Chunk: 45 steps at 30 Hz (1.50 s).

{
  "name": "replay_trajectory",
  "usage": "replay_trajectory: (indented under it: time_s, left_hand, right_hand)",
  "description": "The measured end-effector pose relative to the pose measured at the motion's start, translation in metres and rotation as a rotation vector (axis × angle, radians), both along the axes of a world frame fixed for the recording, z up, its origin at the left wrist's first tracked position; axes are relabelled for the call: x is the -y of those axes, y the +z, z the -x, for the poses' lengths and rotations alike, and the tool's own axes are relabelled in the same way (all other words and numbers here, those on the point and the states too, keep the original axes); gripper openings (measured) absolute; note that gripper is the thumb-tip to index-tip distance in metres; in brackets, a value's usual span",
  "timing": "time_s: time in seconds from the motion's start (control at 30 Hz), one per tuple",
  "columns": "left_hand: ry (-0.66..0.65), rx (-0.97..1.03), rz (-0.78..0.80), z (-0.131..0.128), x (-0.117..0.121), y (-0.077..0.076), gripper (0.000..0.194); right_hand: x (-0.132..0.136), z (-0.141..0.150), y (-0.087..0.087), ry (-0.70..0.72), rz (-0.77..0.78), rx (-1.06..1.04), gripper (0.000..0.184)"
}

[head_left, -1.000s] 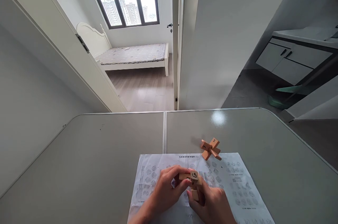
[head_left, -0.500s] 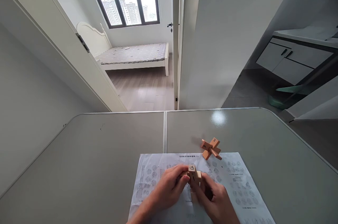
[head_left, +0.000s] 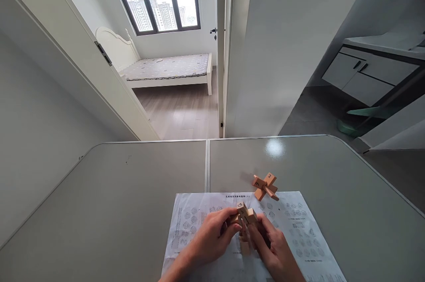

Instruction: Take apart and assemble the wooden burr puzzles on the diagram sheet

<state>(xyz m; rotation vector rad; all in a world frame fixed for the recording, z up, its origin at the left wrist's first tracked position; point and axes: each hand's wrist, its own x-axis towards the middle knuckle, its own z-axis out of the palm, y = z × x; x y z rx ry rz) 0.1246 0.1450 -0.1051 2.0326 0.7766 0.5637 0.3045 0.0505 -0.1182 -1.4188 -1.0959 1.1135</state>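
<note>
Both hands hold a cluster of interlocked wooden puzzle pieces just above a printed instruction sheet. My left hand pinches the cluster from the left, fingers closed on it. My right hand grips it from the right and below. The top block carries a handwritten number. A second assembly, a cross of wooden pieces marked with numbers, rests on the table at the sheet's far edge, apart from both hands.
The grey folding table has a seam down its middle and rounded far corners. Beyond it an open doorway shows a bed under a window. Grey cabinets stand at the far right.
The held cluster has been turned and raised slightly away from me; its numbered top block now tilts. Both hands shifted a little forward. The wooden cross has not moved.
</note>
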Motion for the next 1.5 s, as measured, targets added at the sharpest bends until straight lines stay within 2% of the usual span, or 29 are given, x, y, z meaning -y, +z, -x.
replay_trajectory:
  time_s: [0.17,0.43,0.73,0.9,1.03,1.13,1.33,1.5]
  left_hand:
    - [-0.012,0.008,0.013,-0.002,-0.001,0.003,0.022]
    - [-0.029,0.022,0.045,0.000,0.001,-0.004,0.023]
    - [-0.075,0.040,0.109,-0.001,0.001,-0.004,0.020]
    - [-0.074,0.013,0.099,-0.002,0.001,-0.002,0.011]
    - [-0.030,-0.012,0.085,-0.003,0.001,0.001,0.011]
    - [-0.020,-0.017,0.103,-0.003,0.001,0.003,0.012]
    - [-0.037,-0.020,0.140,-0.004,0.003,0.004,0.013]
    - [-0.031,-0.037,0.108,-0.004,0.004,0.004,0.017]
  right_hand:
    - [-0.001,-0.003,0.002,0.038,0.028,-0.051,0.048]
    - [-0.002,-0.012,0.003,0.101,0.138,-0.303,0.051]
    - [-0.007,-0.028,0.012,0.272,0.177,-0.357,0.052]
    - [-0.008,-0.033,0.010,0.351,0.175,-0.399,0.048]
    - [-0.005,-0.031,0.006,0.391,0.173,-0.448,0.054]
    - [-0.005,-0.029,0.008,0.375,0.162,-0.395,0.060]
    - [-0.007,-0.036,0.017,0.474,0.161,-0.290,0.062]
    - [-0.004,-0.039,0.019,0.457,0.194,-0.218,0.060]
